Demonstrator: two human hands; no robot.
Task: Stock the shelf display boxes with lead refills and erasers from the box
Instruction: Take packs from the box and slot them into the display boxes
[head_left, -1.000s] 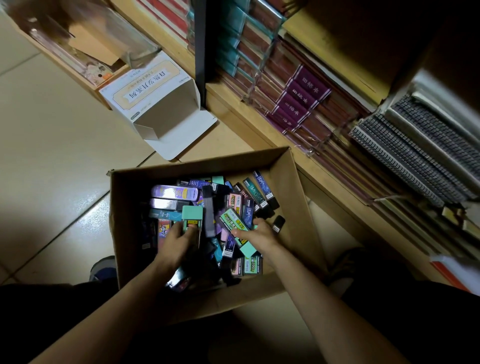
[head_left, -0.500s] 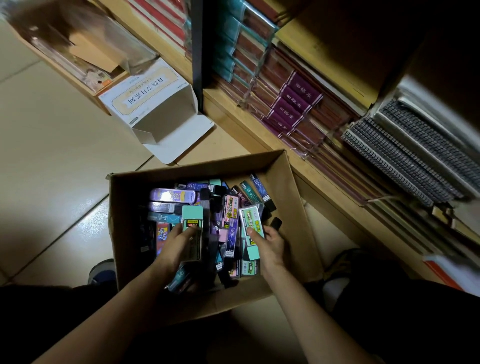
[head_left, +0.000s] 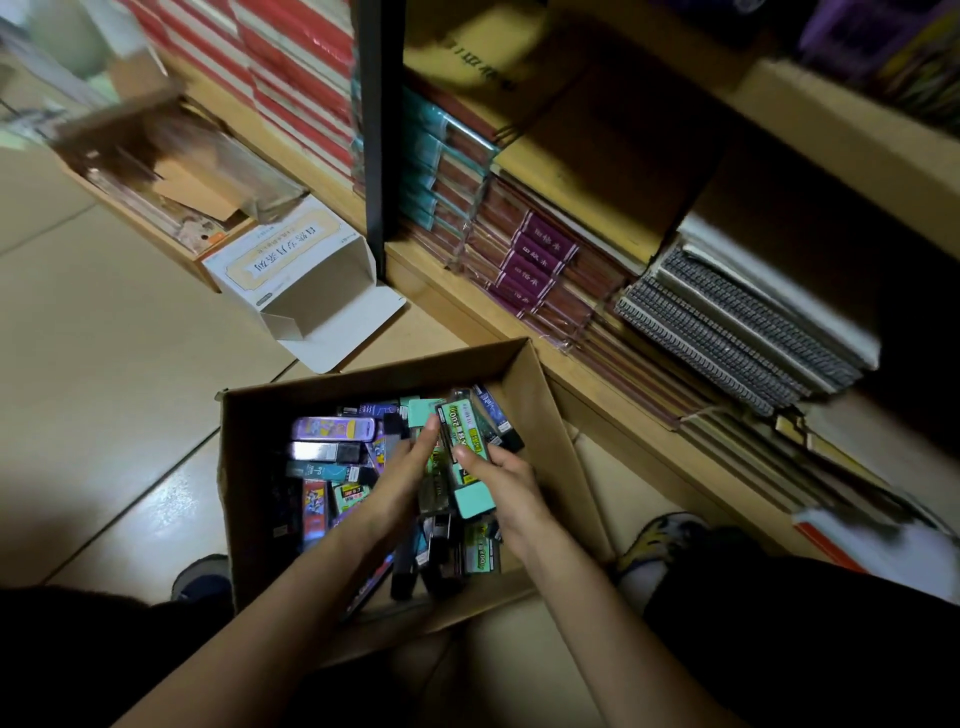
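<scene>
Refill packs (head_left: 461, 441) lie pinched in right fingers (head_left: 474, 461), straight left fingers (head_left: 422, 446) pressed flat against them.

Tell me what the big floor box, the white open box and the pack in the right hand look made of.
Big floor box: brown corrugated cardboard, matte, with raw folded edges. White open box: thin printed paperboard, smooth, with creased flaps. Mint pack in the right hand: probably hard plastic with a glossy printed label.

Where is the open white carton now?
In the head view the white carton lies on the floor at upper left, beyond the brown cardboard box, against the shelf base beside the black post.
</scene>
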